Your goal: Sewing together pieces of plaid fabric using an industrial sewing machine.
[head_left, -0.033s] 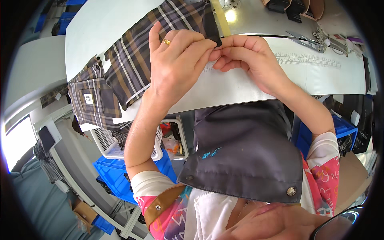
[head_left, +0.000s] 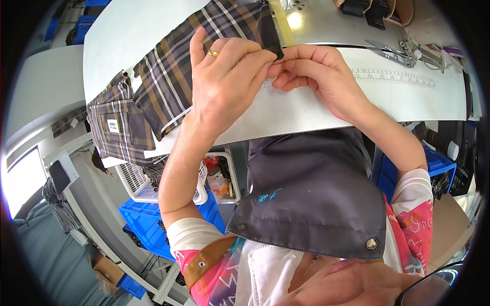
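Observation:
A brown, grey and white plaid fabric piece (head_left: 166,69) lies across the white table top at the left and reaches up under my left hand. My left hand (head_left: 227,79), with a gold ring, is closed with its fingertips pinched at the fabric's dark right-hand corner; its little finger sticks up. Against those fingertips, my right hand (head_left: 326,76) is closed in a pinch at the same corner. What lies exactly between the right fingertips is hidden. Farther left, a plaid part with a patch and white label (head_left: 113,126) hangs over the table's near edge.
A printed ruler scale (head_left: 393,76) runs along the white table (head_left: 418,104) right of my hands. Small scissors (head_left: 390,52) lie behind it near a metal plate (head_left: 321,25). Below the edge stand a white basket (head_left: 133,183) and a blue crate (head_left: 148,219); another blue crate (head_left: 439,166) is at right.

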Tool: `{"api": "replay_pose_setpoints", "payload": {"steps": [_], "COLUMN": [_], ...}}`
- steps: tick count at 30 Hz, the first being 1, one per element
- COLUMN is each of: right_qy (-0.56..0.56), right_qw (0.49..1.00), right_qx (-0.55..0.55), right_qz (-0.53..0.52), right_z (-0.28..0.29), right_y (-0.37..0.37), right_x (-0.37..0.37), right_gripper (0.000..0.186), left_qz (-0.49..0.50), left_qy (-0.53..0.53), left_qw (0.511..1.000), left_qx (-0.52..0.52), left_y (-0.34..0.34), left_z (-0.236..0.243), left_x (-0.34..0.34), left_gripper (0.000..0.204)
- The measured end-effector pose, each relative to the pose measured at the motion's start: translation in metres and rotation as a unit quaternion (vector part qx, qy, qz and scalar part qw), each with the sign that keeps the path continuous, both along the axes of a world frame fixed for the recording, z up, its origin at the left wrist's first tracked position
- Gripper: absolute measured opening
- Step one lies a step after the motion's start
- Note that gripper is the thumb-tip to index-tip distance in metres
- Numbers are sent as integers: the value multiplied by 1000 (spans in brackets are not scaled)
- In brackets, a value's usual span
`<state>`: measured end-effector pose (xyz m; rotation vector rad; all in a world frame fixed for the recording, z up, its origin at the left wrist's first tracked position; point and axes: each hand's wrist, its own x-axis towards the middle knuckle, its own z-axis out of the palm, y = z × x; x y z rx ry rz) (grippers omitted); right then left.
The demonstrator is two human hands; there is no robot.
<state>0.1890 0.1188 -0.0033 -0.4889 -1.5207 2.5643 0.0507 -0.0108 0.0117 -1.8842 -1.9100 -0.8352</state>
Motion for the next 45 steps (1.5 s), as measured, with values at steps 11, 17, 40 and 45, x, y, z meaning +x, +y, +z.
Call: {"api": "replay_pose_setpoints", "payload": {"steps": [11,17,40,45], "right_qy": [-12,-17,-43,-109], "right_qw": [1000,1000,997,974], "right_qx": [2,18,67,173], "right_qz": [-14,-2,24,94], "right_z": [2,3,12,18], "right_y": [0,10,16,22], "right_x": [-1,-7,-8,-5], "right_gripper": [23,26,25,23], "left_qz": [-1,-15,-24,-29], "left_qy": [47,43,110,62], "left_qw": [999,999,989,997], "left_qx": [6,21,96,28], "left_y": [0,2,5,1], "left_z": [3,-1,-8,-9], "left_x": [1,1,-11,-2], "left_gripper": [15,23,23,21]}}
